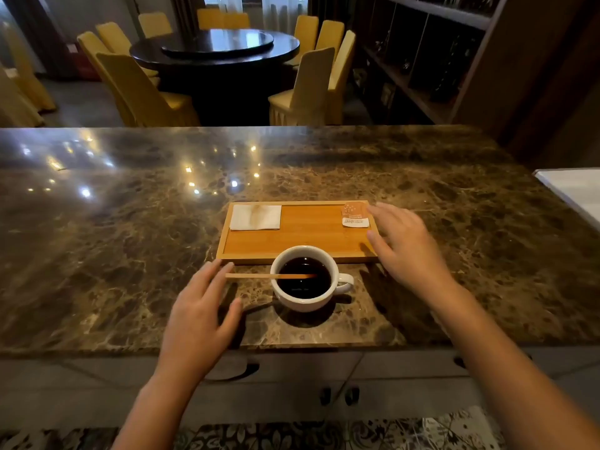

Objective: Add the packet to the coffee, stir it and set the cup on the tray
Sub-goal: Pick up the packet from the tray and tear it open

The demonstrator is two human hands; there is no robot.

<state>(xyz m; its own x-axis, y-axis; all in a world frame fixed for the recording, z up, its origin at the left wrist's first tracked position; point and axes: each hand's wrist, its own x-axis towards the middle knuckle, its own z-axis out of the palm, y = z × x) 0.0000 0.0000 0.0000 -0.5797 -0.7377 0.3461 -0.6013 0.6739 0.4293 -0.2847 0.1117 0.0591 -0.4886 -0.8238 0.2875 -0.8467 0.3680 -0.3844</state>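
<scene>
A white cup (303, 302) of dark coffee stands on the marble counter, just in front of the wooden tray (305, 238), handle to the right. A thin wooden stirrer (256, 276) lies across the cup's rim, its left end sticking out. An orange and white packet (355, 215) lies at the tray's far right corner. My right hand (406, 245) hovers open over the tray's right edge, fingertips close to the packet. Left of the cup, my left hand (201, 313) is open, its fingertips near the stirrer's free end.
A folded white napkin (256, 217) lies at the tray's far left. The marble counter (130, 222) stretches wide on both sides. A white surface (574, 190) juts in at the right edge. Beyond the counter stand a round dark table and yellow chairs.
</scene>
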